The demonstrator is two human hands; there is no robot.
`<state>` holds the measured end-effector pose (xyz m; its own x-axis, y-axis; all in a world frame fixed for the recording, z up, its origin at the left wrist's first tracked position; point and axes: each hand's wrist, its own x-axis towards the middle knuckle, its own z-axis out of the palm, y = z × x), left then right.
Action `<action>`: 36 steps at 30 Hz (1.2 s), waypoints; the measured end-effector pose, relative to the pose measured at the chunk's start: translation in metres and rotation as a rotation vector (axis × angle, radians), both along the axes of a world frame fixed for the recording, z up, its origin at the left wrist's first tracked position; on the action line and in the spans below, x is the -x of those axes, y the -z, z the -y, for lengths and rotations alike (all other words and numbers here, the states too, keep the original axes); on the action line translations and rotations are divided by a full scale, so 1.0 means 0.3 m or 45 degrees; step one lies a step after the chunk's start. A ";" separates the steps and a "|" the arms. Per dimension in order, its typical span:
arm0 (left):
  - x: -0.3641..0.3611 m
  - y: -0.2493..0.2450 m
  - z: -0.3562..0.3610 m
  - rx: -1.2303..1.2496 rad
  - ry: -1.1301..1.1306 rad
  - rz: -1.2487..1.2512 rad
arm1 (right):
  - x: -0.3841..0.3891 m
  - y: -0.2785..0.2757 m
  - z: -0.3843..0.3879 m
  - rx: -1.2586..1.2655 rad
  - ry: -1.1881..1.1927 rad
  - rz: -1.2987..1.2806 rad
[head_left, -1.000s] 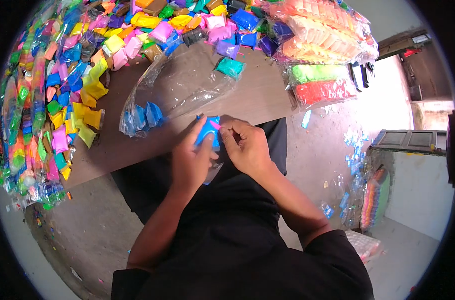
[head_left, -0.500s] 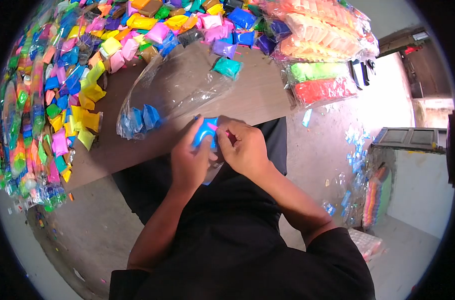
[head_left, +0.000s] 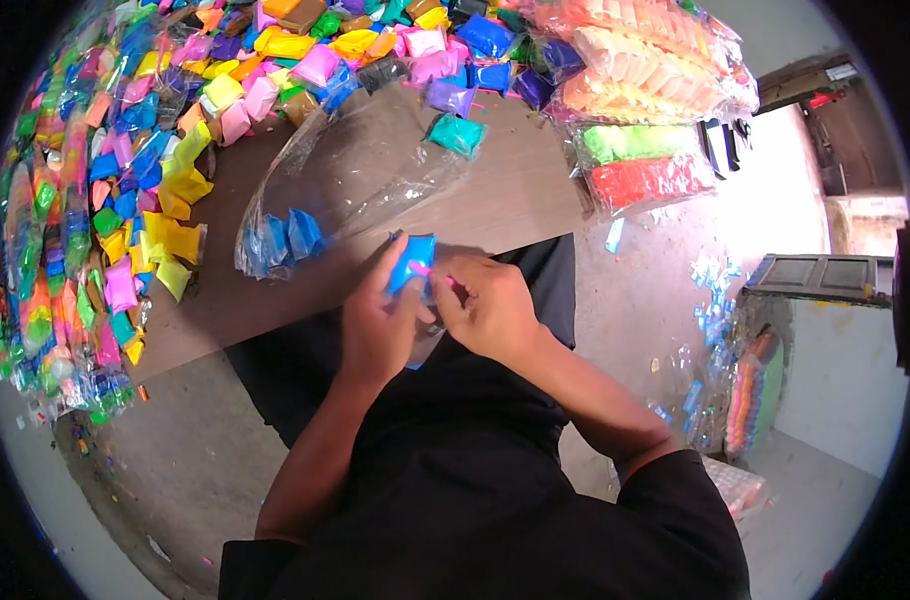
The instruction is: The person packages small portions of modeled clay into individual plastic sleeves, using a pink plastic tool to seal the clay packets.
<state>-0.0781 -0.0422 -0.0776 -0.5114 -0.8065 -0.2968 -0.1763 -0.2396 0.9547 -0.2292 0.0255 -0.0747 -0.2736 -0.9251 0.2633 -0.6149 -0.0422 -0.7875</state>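
Over the near edge of the table, my left hand (head_left: 375,325) is closed on a small, shiny blue packet (head_left: 413,255), thumb in front and fingers behind. My right hand (head_left: 497,305) pinches a thin pink pointed stick (head_left: 421,269), whose tip lies against the packet's face. Most of the stick is hidden in the right fingers. Beyond my hands, a large clear plastic bag (head_left: 350,170) lies spread on the table, with several blue packets (head_left: 287,238) at its left end. A teal packet (head_left: 457,135) rests by its right end.
A heap of colourful packets (head_left: 260,95) covers the table's (head_left: 515,200) far and left sides. Large bags of peach packets (head_left: 640,65) stand at the back right, with a green and red bag (head_left: 645,165) in front. Blue plastic scraps (head_left: 713,310) litter the floor at right.
The pink stick's tip has moved slightly down and left across the blue packet, and my right hand has shifted with it. My left hand keeps its hold.
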 end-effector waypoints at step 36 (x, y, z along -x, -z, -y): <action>-0.026 -0.002 0.018 0.022 0.131 -0.092 | 0.061 -0.017 0.000 0.038 -0.254 -0.220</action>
